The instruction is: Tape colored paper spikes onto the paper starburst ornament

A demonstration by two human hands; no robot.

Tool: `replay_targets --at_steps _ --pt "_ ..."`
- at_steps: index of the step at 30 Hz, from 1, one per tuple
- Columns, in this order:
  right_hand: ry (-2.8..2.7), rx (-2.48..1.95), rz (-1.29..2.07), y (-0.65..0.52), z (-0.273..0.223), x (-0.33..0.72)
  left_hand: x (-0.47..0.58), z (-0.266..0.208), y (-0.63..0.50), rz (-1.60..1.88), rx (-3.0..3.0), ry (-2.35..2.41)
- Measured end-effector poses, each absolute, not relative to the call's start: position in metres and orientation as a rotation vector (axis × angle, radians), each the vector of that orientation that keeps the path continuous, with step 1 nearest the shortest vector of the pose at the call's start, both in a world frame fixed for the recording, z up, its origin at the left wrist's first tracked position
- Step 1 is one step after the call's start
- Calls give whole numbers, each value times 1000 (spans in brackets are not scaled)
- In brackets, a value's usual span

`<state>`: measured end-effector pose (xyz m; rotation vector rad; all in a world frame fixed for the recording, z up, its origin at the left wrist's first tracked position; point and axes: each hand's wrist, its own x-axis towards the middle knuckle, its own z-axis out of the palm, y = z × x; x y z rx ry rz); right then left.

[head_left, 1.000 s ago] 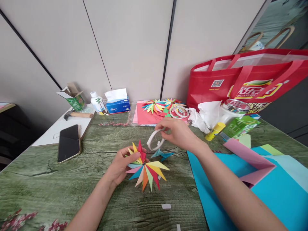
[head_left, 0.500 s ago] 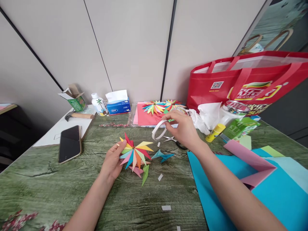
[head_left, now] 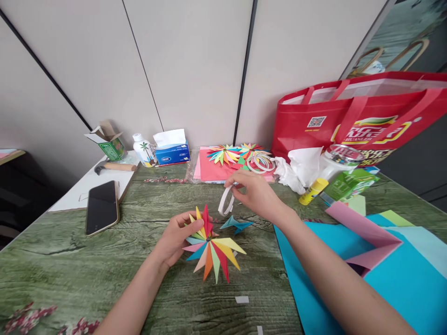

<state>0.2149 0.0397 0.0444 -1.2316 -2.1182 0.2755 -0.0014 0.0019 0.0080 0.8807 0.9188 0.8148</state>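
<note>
My left hand (head_left: 178, 235) pinches a many-pointed paper star (head_left: 211, 246) by its upper points, between thumb and fingers. The star's folded points are red, yellow, orange, green, pink and blue, and it is tilted toward me. Just above and to the right of it, my right hand (head_left: 256, 193) holds a roll of white tape (head_left: 226, 201) with thumb and fingertips. A folded blue paper piece (head_left: 236, 224) lies on the table under the right hand, beside the star. Small white strips (head_left: 242, 299) of tape or paper lie nearer to me.
Large blue paper sheets (head_left: 401, 284) and a folded pink sheet (head_left: 365, 225) cover the right side. Behind lie a yellow glue stick (head_left: 313, 191), more tape rolls (head_left: 260, 163), paper stars (head_left: 223, 154) and a red bag (head_left: 314, 135). A phone (head_left: 102, 208) and hammer (head_left: 117, 166) are left.
The star has moved right and toward me, and has turned in my left hand. My right hand has lowered slightly with the tape roll, covering the scissors. The star now covers loose pieces below it.
</note>
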Motion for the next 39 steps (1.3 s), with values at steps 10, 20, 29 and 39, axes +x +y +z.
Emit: replay_targets --at_steps 10,20,29,39 --pt "-2129 -1039 497 33 37 195 -5 5 -2 813 882 722" --pt "-2406 -2042 195 51 37 249 -5 8 -1 893 850 659" --pt "-2459 -2225 253 58 17 244 -4 11 -1 915 840 683" --pt "-2497 -2163 301 58 20 253 -7 6 0 927 881 683"
